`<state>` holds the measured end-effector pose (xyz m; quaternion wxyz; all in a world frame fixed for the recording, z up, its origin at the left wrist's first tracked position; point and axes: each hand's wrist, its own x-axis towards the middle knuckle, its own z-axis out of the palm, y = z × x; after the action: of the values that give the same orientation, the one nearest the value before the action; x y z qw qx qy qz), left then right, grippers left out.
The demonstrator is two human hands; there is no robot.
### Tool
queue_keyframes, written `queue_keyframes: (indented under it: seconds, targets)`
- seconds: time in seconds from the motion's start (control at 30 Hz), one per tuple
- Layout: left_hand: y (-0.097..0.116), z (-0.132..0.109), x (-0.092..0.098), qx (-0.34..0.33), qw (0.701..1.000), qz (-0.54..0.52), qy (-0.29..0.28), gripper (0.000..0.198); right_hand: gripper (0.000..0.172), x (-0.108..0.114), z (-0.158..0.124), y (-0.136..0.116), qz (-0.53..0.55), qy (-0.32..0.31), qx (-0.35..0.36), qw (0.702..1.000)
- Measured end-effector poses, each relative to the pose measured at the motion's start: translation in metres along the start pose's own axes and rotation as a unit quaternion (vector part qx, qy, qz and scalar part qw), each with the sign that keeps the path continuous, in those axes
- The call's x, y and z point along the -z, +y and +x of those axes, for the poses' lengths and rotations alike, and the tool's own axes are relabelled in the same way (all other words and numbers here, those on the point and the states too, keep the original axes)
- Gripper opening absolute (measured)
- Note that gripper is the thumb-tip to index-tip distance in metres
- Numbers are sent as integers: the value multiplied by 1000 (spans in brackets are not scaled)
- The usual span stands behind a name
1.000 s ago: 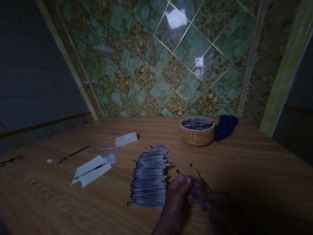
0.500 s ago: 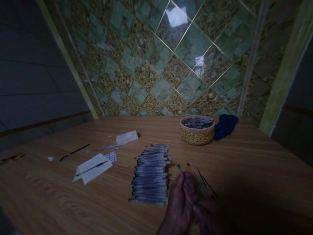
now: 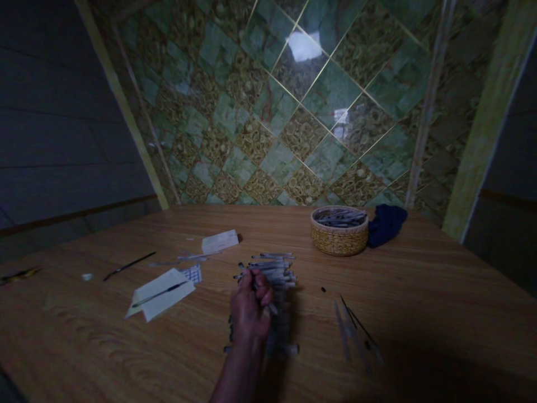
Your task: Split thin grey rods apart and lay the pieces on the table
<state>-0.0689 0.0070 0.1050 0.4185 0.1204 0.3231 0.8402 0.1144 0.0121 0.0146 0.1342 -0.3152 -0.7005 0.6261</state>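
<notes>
The left hand (image 3: 249,307) hangs over the near half of a long row of slim grey plastic tubes (image 3: 274,267). Its fingers are curled shut on one slim grey tube (image 3: 241,266), which pokes out up and to the left of the knuckles, though motion blur softens the grip. The right hand is out of view, so the left is the only hand near the row. The row runs straight away from the person along the wooden tabletop (image 3: 419,280), and each tube in it lies crosswise, long axis left to right. The held tube sits at a slant to those beneath it, just above them. To the right of the row, apart from it, lie a few loose thin dark rods (image 3: 350,327) pointing away and slightly left, with a small dark bit (image 3: 323,289) between them and the row. Farther off, to the right, a round woven straw basket (image 3: 339,245) holds more tubes, and a dark blue cloth (image 3: 386,224) touches its right side. Left of the row lie folded white paper sheets (image 3: 161,288), a small white card (image 3: 219,242) and a thin dark stick (image 3: 129,265).
</notes>
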Motion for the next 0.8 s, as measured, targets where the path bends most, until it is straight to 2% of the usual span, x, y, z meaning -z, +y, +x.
queue_keyframes:
  seconds: [0.1,0.2,0.23,0.33,0.43,0.53,0.63,0.8]
  targets:
    - [-11,0,1,22,999,28,-28,20,27,17,-2,4,-106,84,32,990]
    - [-37,-2,3,58,996,51,-42,29,22,44,6,7,-300,175,53,936]
    - [-45,-3,5,67,995,59,-46,32,22,53,8,9,-345,181,35,920]
    - [-59,-5,9,87,991,84,-55,37,22,76,16,18,-393,196,-8,898]
    - [-66,-7,14,107,987,109,-54,37,22,84,23,29,-413,210,-25,886]
    - [-71,-9,17,128,981,134,-49,36,24,83,28,35,-403,209,-22,891]
    - [-75,-10,20,151,973,163,-56,36,28,84,29,35,-358,197,3,913]
    - [-80,-11,23,220,939,236,-119,35,32,92,29,27,-249,201,37,947]
